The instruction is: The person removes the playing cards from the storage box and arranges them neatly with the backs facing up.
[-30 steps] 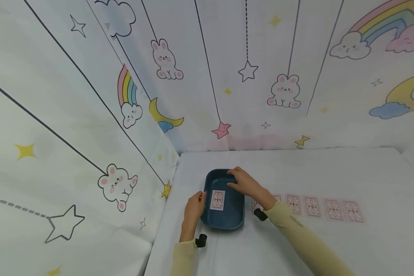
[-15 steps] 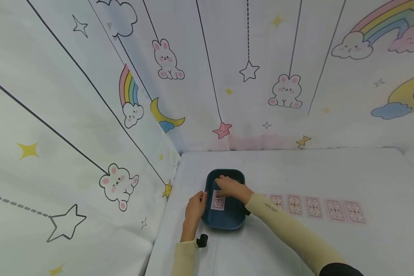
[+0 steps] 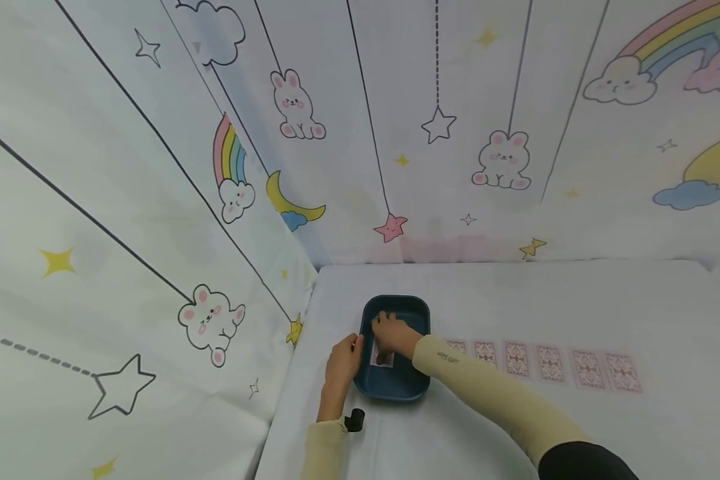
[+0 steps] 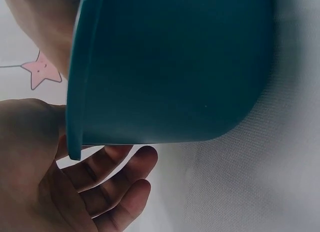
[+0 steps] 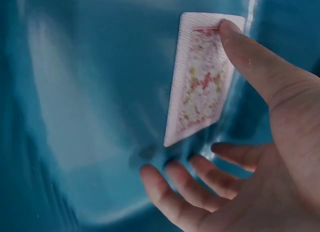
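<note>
A dark blue-green rectangular tray (image 3: 393, 393) stands on the white table. My left hand (image 3: 341, 363) holds its left rim, the thumb over the edge and the other fingers outside the wall, as the left wrist view shows. Inside the tray lies a playing card (image 5: 202, 86), patterned back up. My right hand (image 3: 394, 333) reaches in over it. In the right wrist view the thumb touches the card near one end, while the other fingers spread beyond the opposite end, apart from it. The head view shows the card partly covered by this hand.
To the right of the tray runs a row of several playing cards (image 3: 551, 363), backs up, spaced along the white table (image 3: 516, 293). My right forearm crosses in front of the row's near end. White cloth walls (image 3: 348, 167) with cartoon drawings rise behind and at the left.
My right hand has moved left and down into the tray, from its far right rim to over the card. The left hand stays at the left rim.
</note>
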Demonstrator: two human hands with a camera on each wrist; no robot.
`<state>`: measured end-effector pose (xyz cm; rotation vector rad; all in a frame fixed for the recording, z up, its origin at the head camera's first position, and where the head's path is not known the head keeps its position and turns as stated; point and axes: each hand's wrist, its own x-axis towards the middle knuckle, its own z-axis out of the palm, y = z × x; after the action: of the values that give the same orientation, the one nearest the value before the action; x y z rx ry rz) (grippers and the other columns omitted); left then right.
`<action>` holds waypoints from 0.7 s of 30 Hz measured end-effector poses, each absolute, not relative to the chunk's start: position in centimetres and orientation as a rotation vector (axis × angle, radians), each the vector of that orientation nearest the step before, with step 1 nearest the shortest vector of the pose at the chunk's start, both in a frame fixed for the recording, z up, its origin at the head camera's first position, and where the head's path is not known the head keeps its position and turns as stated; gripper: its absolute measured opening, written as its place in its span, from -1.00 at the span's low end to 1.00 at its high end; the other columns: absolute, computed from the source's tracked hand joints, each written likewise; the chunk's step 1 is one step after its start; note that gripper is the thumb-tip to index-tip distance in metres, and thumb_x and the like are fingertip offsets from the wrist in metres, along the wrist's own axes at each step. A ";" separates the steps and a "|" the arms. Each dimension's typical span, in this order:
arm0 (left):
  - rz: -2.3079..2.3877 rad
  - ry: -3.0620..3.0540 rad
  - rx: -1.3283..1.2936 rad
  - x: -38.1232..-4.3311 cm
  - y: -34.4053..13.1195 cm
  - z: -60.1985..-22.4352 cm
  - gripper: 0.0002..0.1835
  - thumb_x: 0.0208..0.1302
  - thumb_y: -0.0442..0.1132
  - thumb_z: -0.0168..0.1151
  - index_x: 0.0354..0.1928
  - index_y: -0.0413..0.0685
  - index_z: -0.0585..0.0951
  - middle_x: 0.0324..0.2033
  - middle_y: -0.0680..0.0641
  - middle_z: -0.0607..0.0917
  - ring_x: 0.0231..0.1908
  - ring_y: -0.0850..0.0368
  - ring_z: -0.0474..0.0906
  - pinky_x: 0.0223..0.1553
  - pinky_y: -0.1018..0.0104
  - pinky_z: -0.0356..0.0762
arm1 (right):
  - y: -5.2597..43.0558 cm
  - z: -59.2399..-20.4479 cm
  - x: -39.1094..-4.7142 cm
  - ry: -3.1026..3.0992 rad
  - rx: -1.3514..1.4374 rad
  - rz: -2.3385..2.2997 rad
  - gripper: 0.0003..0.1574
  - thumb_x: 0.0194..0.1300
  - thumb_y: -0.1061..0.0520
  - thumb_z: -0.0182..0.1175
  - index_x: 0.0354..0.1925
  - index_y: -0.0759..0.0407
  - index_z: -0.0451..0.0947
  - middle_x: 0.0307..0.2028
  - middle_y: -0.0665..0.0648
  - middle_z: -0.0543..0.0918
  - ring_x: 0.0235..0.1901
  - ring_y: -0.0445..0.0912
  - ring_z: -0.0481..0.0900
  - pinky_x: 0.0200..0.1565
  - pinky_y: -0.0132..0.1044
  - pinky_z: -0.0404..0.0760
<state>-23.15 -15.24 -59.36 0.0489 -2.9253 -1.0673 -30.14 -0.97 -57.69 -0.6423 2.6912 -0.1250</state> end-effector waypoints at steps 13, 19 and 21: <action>-1.058 -2.922 0.040 -23.4 -15.3 -59.8 -0.67 0.57 -0.05 0.00 -0.41 -0.02 0.47 -0.62 0.05 0.34 -0.63 0.19 0.26 -0.60 0.33 0.15 | -1.9 -58.1 -30.5 2.664 -0.511 -0.160 0.36 -0.12 -0.24 0.62 0.43 0.19 0.11 0.32 0.43 0.37 0.31 0.26 0.36 0.22 0.05 0.51; -1.071 -2.924 0.048 -23.4 -15.3 -59.9 -0.66 0.56 -0.06 0.01 -0.42 -0.02 0.46 -0.61 0.04 0.34 -0.63 0.19 0.26 -0.60 0.33 0.16 | -1.6 -58.4 -30.9 2.646 -0.462 -0.220 0.31 -0.06 -0.19 0.61 0.42 0.24 0.11 0.33 0.46 0.35 0.34 0.30 0.34 0.30 0.08 0.43; -1.065 -2.913 0.040 -23.5 -15.4 -59.9 -0.66 0.56 -0.07 0.01 -0.44 -0.02 0.44 -0.62 0.04 0.33 -0.64 0.19 0.24 -0.61 0.32 0.14 | -1.5 -58.3 -31.0 2.649 -0.482 -0.232 0.22 0.00 -0.13 0.58 0.41 0.28 0.16 0.32 0.45 0.36 0.34 0.29 0.35 0.30 0.09 0.42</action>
<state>-23.52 -15.40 -59.93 0.0396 -2.9133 -1.0653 -31.04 -1.53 -58.31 -0.4818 2.6493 -0.2322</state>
